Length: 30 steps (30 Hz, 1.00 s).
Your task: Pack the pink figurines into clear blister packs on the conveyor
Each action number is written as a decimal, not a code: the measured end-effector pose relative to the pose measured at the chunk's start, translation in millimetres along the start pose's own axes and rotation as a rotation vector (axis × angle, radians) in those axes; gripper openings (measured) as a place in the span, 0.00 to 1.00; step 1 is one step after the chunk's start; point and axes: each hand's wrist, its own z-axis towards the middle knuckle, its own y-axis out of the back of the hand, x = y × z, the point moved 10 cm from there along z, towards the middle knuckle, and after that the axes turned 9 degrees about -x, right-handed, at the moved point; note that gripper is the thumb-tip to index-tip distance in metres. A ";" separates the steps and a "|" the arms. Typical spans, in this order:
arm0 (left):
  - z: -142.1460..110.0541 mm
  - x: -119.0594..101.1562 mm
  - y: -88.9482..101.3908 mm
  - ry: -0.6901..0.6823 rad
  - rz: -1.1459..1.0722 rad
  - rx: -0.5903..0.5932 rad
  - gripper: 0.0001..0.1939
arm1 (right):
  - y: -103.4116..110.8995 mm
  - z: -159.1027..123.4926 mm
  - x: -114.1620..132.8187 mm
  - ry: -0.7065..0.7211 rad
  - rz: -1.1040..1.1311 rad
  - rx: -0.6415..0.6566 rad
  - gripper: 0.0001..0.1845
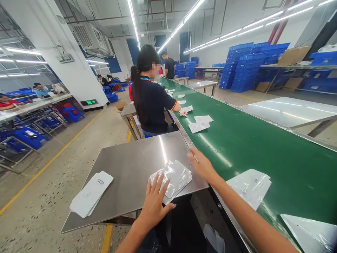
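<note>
My left hand (156, 201) lies with fingers spread on a pile of shiny silver-white plastic pouches (176, 176) near the front edge of the metal table (129, 167). Over the table's right edge, beside the conveyor rail, is my right hand (202, 165). Its fingers reach out to the left, slightly blurred, and I see nothing held in them. To the left on the same table rests a stack of white printed cards or sleeves (91, 194). More pouches (251, 186) lie on the green conveyor belt (244, 140) under and beyond my right forearm.
A co-worker (155, 98) in a dark shirt sits ahead at the belt, a hand near other pouches (199, 123). Another pouch (313, 230) is at the lower right. Blue crates (244, 66) are stacked across the belt, behind a metal table (292, 111).
</note>
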 end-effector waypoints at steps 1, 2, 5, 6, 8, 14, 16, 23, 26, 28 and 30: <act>-3.4 1.4 -8.3 0.001 0.018 0.018 0.37 | -26.8 -6.2 -4.0 0.015 -0.049 0.069 0.26; -4.8 2.9 -15.3 0.003 0.029 0.032 0.35 | -50.8 -12.6 -7.0 0.040 -0.103 0.119 0.27; 0.2 6.9 -30.6 0.014 0.039 0.065 0.30 | -96.5 -28.2 -7.2 0.162 -0.258 0.150 0.25; 3.5 7.6 -33.9 0.017 0.037 0.072 0.29 | -103.7 -31.8 -5.6 0.207 -0.307 0.138 0.24; 9.9 9.1 -38.8 0.025 0.027 0.088 0.27 | -108.7 -35.2 -3.8 0.266 -0.375 0.103 0.23; 22.9 12.7 -47.8 -0.001 -0.077 0.164 0.36 | -102.8 -21.5 -13.4 0.268 -0.440 0.044 0.22; 29.9 13.2 -52.0 -0.014 -0.103 0.186 0.36 | -102.0 -16.6 -17.1 0.264 -0.437 0.044 0.21; 62.6 2.9 -59.4 -0.003 -0.122 0.147 0.29 | -71.1 21.0 -35.0 0.241 -0.306 0.026 0.22; 65.6 -0.1 -61.6 -0.026 -0.096 0.099 0.30 | -17.5 80.4 -64.7 0.135 -0.252 -0.108 0.23; 66.5 0.0 -62.7 -0.042 -0.071 0.038 0.30 | 29.8 127.7 -110.9 -0.083 -0.313 -0.215 0.22; 68.9 3.4 -62.9 -0.011 -0.044 -0.043 0.31 | 69.6 164.4 -171.6 -0.367 -0.493 -0.217 0.23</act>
